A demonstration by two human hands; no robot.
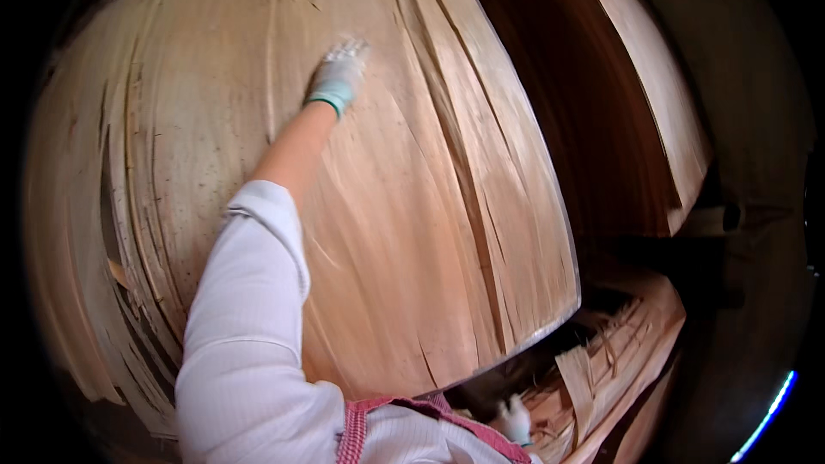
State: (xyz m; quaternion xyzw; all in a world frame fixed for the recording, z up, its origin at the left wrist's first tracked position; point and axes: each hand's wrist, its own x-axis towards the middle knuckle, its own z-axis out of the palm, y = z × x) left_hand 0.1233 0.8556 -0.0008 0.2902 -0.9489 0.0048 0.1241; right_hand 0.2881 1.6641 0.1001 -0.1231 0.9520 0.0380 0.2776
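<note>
My left hand, in a white and pale green glove with a green cuff, reaches far out over a broad sheet of pale wood veneer. Its fingers are stretched out and appear to lie on the sheet, slightly blurred. Long splits and folds run down the veneer, and its left side is torn into strips. Low in the view, close to my body, my right hand wears a white glove. It is beside the sheet's near edge and a heap of torn veneer; what its fingers do is too small and blurred to make out.
Dark reddish-brown wood lies beyond the sheet's right edge, with another pale veneer sheet past it. A pipe-like end juts out at the right. A bright light strip glows at the lower right.
</note>
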